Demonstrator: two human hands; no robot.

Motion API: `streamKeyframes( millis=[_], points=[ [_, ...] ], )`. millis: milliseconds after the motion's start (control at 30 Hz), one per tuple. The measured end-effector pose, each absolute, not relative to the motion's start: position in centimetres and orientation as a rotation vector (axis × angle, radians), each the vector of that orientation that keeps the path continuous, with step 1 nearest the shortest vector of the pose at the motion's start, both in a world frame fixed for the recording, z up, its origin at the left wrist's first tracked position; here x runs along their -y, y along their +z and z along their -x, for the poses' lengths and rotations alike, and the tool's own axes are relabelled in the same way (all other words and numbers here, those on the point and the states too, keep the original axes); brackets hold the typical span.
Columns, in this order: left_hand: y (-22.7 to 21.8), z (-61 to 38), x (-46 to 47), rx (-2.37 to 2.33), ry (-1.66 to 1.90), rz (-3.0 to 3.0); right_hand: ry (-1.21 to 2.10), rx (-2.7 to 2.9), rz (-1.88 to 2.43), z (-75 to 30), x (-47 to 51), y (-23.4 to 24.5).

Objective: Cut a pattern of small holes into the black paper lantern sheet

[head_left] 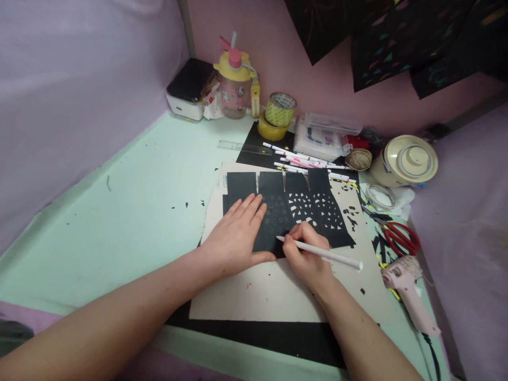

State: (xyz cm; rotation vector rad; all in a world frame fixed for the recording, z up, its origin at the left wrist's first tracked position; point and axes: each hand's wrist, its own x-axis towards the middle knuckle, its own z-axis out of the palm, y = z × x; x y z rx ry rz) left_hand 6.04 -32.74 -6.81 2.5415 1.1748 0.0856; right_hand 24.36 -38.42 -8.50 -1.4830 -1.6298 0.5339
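A black paper sheet [273,198] with cut-out patterns lies on a beige board [278,291]. My left hand [238,235] rests flat on the sheet's left part, fingers stretched out. My right hand [307,254] is closed around a white pen-like tool [337,257], and its tip touches the black paper near the lower edge. The right part of the sheet shows white cut openings; the middle part shows faint star marks.
Several white pens [305,161] lie behind the sheet. Red scissors [400,238] and a pink glue gun [408,288] sit at the right. Tape rolls [278,114], a drink bottle [234,79], a twine ball [358,159], a lidded pot [408,159] and a plastic box [325,137] line the back.
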Motion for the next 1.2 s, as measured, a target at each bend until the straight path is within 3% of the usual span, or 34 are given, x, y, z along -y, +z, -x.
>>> streamKeyframes(
  millis=[1200],
  points=[
    [-6.73, -6.11, 32.77, -1.182, 0.071, -2.512, 0.550, 1.674, 1.469, -24.15, 38.41, -8.23]
  ],
)
